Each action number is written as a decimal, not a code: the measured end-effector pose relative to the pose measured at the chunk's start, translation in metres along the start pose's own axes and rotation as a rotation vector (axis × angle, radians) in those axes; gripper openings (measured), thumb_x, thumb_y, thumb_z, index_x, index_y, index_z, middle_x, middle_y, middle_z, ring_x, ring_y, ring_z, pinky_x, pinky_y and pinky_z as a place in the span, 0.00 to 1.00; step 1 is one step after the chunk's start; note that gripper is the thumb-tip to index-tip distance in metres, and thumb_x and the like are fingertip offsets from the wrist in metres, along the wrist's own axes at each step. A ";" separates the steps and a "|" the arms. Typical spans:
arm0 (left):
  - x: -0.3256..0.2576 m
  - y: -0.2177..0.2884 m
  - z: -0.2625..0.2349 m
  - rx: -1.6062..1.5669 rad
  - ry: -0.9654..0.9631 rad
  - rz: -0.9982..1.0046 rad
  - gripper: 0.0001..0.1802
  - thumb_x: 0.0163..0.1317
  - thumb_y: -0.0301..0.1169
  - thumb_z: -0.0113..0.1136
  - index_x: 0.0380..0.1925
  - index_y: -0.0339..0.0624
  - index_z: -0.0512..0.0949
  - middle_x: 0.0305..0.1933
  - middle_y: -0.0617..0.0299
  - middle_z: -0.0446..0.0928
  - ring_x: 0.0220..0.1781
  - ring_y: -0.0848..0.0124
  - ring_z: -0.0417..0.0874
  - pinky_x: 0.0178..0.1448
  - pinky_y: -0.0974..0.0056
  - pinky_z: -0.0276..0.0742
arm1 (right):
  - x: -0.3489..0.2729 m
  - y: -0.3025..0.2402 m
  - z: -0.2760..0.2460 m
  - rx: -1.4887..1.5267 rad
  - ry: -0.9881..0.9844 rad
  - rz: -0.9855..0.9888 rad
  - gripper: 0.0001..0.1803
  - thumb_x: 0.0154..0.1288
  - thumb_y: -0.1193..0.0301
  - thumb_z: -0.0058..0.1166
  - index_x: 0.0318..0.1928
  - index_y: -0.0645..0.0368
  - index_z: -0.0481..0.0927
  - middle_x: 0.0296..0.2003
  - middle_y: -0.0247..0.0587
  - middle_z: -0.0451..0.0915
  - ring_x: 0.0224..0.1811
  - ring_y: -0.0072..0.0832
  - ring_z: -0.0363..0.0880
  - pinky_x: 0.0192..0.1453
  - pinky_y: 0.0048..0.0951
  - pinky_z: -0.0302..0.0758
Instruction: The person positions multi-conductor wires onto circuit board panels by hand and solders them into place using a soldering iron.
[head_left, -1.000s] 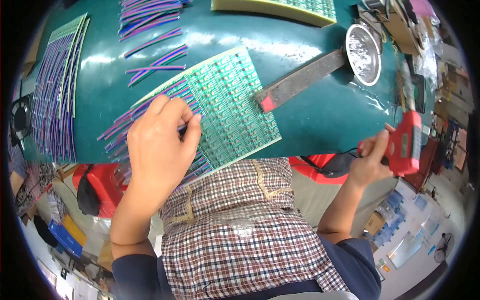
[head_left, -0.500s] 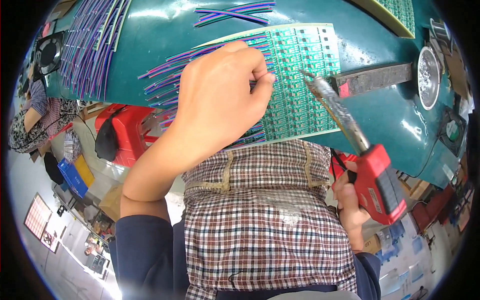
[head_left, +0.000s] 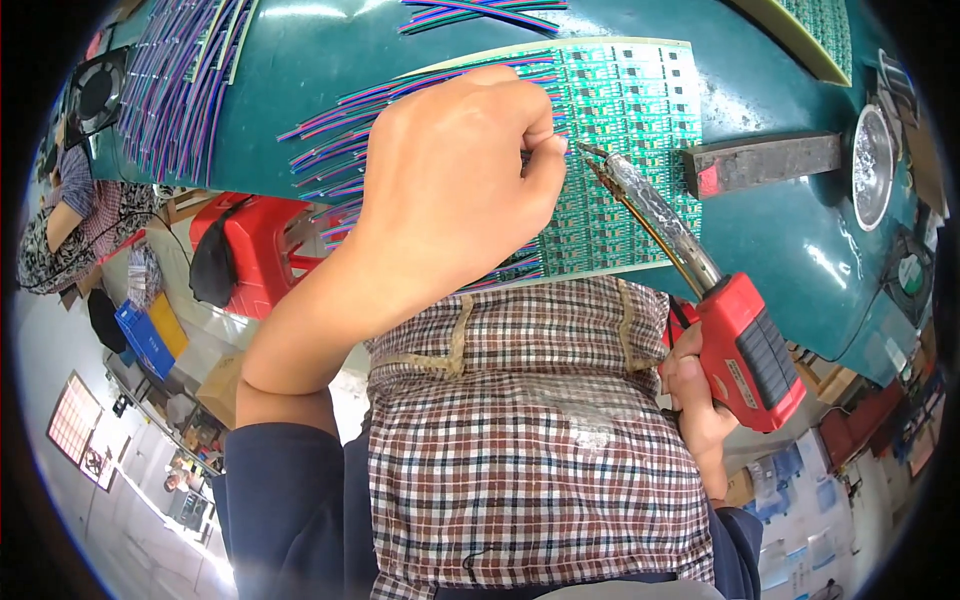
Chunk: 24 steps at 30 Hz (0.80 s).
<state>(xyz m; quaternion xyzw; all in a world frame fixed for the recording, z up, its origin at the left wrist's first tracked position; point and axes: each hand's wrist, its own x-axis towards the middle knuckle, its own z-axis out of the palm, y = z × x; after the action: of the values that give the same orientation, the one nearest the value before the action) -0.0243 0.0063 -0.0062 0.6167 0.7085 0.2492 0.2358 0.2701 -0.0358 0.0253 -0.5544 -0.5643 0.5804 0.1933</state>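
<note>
My left hand (head_left: 465, 170) is closed in a pinch over the green circuit board panel (head_left: 630, 95); what sits between thumb and forefinger is hidden. Rows of thin multicoloured wires (head_left: 350, 125) run under this hand, their ends lying on the panel's left part. My right hand (head_left: 700, 395) is wrapped round the red and black handle of a soldering iron (head_left: 755, 350). The iron's metal shaft slants up and left, and its dark tip is over the panel, close to my left thumb. A thin tube runs along the shaft.
A dark block (head_left: 765, 165) lies right of the panel, beside a round metal dish (head_left: 872, 168). More wires (head_left: 480, 15) lie at the far edge, and wired strips (head_left: 190, 90) at far left. Small fans (head_left: 97, 95) stand at the sides. A red stool (head_left: 262, 255) is below the table.
The soldering iron's tip has moved left, nearer my left thumb. My left hand stays pinched over the panel. The whole view has shifted slightly.
</note>
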 end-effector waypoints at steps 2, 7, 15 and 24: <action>0.000 0.000 -0.001 -0.005 -0.003 -0.007 0.10 0.61 0.26 0.70 0.25 0.35 0.78 0.28 0.58 0.78 0.28 0.65 0.84 0.32 0.65 0.85 | 0.000 0.000 0.000 -0.004 -0.009 -0.008 0.08 0.74 0.72 0.56 0.40 0.65 0.74 0.23 0.34 0.71 0.18 0.19 0.64 0.26 0.25 0.65; 0.000 0.002 -0.001 0.002 -0.009 -0.010 0.10 0.61 0.26 0.70 0.25 0.35 0.78 0.29 0.58 0.78 0.28 0.65 0.84 0.32 0.65 0.85 | 0.001 -0.003 0.003 0.028 -0.001 -0.009 0.07 0.73 0.74 0.55 0.40 0.66 0.75 0.24 0.35 0.71 0.18 0.19 0.64 0.25 0.25 0.65; -0.002 0.003 0.000 0.001 0.004 -0.041 0.09 0.60 0.25 0.70 0.26 0.36 0.79 0.30 0.59 0.80 0.29 0.69 0.85 0.34 0.66 0.87 | 0.001 0.003 -0.003 -0.101 0.001 -0.116 0.06 0.72 0.75 0.56 0.40 0.66 0.75 0.25 0.36 0.72 0.19 0.20 0.65 0.27 0.25 0.67; -0.002 0.002 0.002 0.030 0.016 -0.019 0.10 0.60 0.26 0.70 0.25 0.36 0.78 0.29 0.60 0.79 0.29 0.68 0.84 0.33 0.66 0.87 | -0.002 -0.004 -0.004 -0.109 -0.005 -0.060 0.07 0.71 0.75 0.58 0.41 0.67 0.76 0.27 0.39 0.74 0.21 0.22 0.68 0.27 0.26 0.68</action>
<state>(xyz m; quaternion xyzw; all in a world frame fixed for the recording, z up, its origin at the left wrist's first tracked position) -0.0217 0.0046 -0.0063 0.6112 0.7200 0.2414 0.2232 0.2728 -0.0345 0.0304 -0.5455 -0.6118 0.5443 0.1788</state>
